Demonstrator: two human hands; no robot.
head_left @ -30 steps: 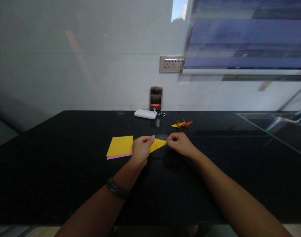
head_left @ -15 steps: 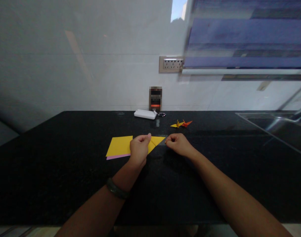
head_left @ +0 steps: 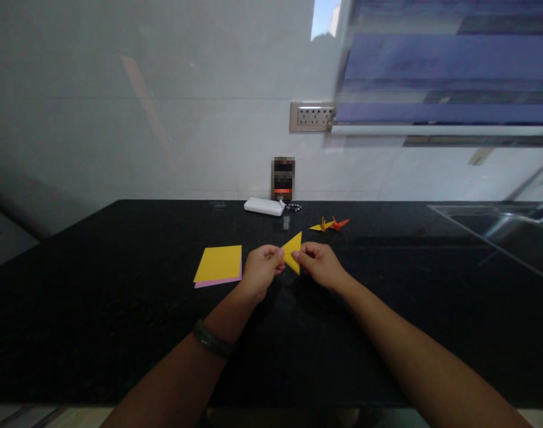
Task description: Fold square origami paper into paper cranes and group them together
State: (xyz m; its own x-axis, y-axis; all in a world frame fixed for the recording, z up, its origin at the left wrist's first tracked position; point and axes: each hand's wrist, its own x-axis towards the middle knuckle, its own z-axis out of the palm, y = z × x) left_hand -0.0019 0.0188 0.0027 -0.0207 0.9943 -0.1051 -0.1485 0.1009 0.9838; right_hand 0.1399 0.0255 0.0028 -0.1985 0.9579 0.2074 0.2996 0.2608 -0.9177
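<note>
From my end, the relation that matters is the line between my two hands: the folded yellow paper (head_left: 293,242) sits squarely in that gap, just above or on the tabletop (head_left: 141,339) — I can't tell which. Its shape reads as a triangle, the narrow point aimed at my left hand (head_left: 261,270) and the straight edge at my right hand (head_left: 322,263). That edge runs away from me, roughly crosswise to the line from hand to hand, and it looks like the longer way of the visible part; my left fingers may cover more of it.

My left hand is narrow, thumb and fingers pinched on the point. My right hand is narrow too, its thumb lying on the near face by the straight edge, fingers tucked behind. Neither is clearly nearer — both touch the paper, one at each side.

Left of my left hand, and apart from it, a yellow square sheet (head_left: 218,263) lies over a pink sheet (head_left: 217,283). Beyond my right hand, near but not touching it, stand a yellow paper crane (head_left: 323,225) and an orange paper crane (head_left: 338,224).
</note>
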